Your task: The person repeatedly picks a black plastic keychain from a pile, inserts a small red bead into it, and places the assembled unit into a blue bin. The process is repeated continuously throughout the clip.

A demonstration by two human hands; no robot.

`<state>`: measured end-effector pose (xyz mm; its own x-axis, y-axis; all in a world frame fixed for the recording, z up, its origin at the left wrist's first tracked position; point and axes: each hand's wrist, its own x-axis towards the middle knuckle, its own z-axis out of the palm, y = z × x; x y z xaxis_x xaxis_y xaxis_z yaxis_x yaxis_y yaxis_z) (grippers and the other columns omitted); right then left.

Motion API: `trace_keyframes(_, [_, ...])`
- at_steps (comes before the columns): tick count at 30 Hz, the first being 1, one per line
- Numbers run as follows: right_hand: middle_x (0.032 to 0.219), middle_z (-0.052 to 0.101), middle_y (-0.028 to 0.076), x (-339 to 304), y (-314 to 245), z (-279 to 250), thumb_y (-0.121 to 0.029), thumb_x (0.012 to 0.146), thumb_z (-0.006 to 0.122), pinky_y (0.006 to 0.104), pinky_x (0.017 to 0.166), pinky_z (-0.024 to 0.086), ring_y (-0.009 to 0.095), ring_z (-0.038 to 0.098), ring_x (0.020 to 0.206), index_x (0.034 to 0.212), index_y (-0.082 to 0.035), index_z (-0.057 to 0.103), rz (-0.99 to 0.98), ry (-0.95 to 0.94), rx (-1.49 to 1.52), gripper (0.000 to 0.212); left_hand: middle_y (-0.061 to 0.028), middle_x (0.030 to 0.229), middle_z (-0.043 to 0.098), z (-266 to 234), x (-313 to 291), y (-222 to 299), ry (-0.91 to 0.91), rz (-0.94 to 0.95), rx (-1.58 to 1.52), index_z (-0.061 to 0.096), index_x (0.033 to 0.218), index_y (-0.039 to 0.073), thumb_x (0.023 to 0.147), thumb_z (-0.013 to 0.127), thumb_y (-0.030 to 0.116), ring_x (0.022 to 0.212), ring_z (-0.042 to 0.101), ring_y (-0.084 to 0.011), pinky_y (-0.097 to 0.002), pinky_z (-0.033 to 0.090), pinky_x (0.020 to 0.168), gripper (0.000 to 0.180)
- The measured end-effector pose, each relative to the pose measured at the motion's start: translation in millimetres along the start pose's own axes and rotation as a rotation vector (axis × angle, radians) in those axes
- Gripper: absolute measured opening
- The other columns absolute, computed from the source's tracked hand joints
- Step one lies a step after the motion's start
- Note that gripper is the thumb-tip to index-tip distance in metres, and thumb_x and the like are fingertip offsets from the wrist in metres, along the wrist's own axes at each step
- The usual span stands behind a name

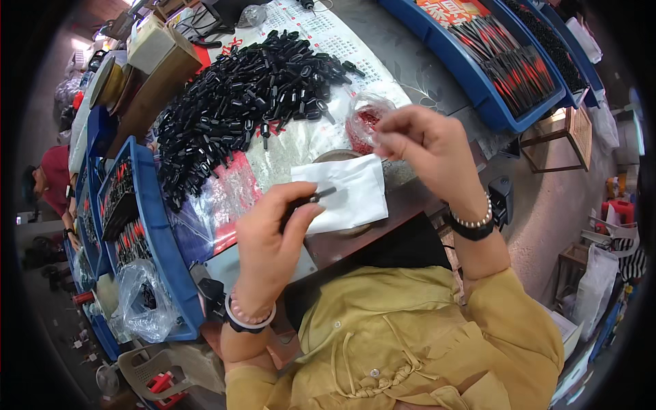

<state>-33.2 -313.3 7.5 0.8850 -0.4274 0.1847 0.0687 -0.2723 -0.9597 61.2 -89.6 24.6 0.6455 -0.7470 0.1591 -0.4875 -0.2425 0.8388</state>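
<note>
My left hand [263, 239] pinches a small dark part [327, 192] between thumb and fingers, its narrow tip pointing right over a white sheet [352, 198]. Most of that part is hidden by the fingers. The sheet lies on a round stand [338, 156], which shows at its edges. My right hand [430, 147] is raised beside a clear plastic bag [372, 106] of tiny red pieces [362, 126]. Its thumb and fingertips are drawn together; whatever they hold is too small to make out. Beyond my left hand spreads a large heap of glossy black plastic parts [246, 92].
Blue trays on the right [471, 82] and left [160, 225] hold rows of black-and-red pieces. A crumpled clear bag [145, 301] sits on the left tray. Behind the heap stands a cardboard box [154, 89]. Another person [55, 171] is at far left.
</note>
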Motion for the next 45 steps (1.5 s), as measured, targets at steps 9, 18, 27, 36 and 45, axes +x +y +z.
trace_keyframes(9, [0.082,0.064,0.004,-41,-15,58,-0.007,0.093,0.060,0.0200,0.064,0.052,0.007,0.060,0.069,0.096,0.001,0.058,0.446,-0.285,0.578,0.009,-0.0112,0.082,0.067,26,-53,2,0.217,-0.444,-0.993,0.051,0.105,0.000,0.095,0.057,0.004,0.051,0.045,-0.0041,-0.0172,0.035,0.047,0.013])
trace_keyframes(18, [0.087,0.064,0.007,-55,-21,80,-0.007,0.094,0.058,0.0242,0.072,0.056,0.011,0.064,0.080,0.101,0.003,0.058,0.506,-0.280,0.815,0.012,-0.0118,0.087,0.066,23,-78,2,0.339,-0.348,-0.942,0.045,0.100,0.000,0.093,0.058,0.001,0.063,0.054,-0.0057,-0.0182,0.042,0.053,0.015])
trace_keyframes(27, [0.099,0.066,0.012,-71,-21,85,0.005,0.091,0.058,0.0261,0.072,0.056,0.015,0.067,0.083,0.103,0.007,0.059,-0.014,-0.244,0.457,0.012,-0.0104,0.081,0.063,35,-89,4,0.405,-0.217,-0.614,0.043,0.098,0.002,0.093,0.059,0.004,0.057,0.051,-0.0048,-0.0161,0.040,0.047,0.016])
trace_keyframes(36, [0.098,0.068,0.017,-76,-19,85,0.008,0.087,0.062,0.0258,0.069,0.057,0.015,0.068,0.079,0.100,0.006,0.061,-0.063,-0.198,0.462,0.014,-0.0081,0.085,0.067,38,-97,8,0.375,-0.148,-0.480,0.055,0.105,-0.004,0.087,0.069,0.001,0.074,0.063,-0.0073,-0.0212,0.051,0.061,0.024])
trace_keyframes(45, [0.094,0.069,0.015,-65,-19,73,0.009,0.083,0.066,0.0268,0.071,0.057,0.016,0.068,0.080,0.095,0.005,0.062,0.439,-0.331,0.742,0.013,-0.0118,0.081,0.069,25,-86,13,0.322,-0.024,-0.221,0.061,0.102,-0.002,0.083,0.072,0.001,0.063,0.067,-0.0144,-0.0246,0.052,0.055,0.022])
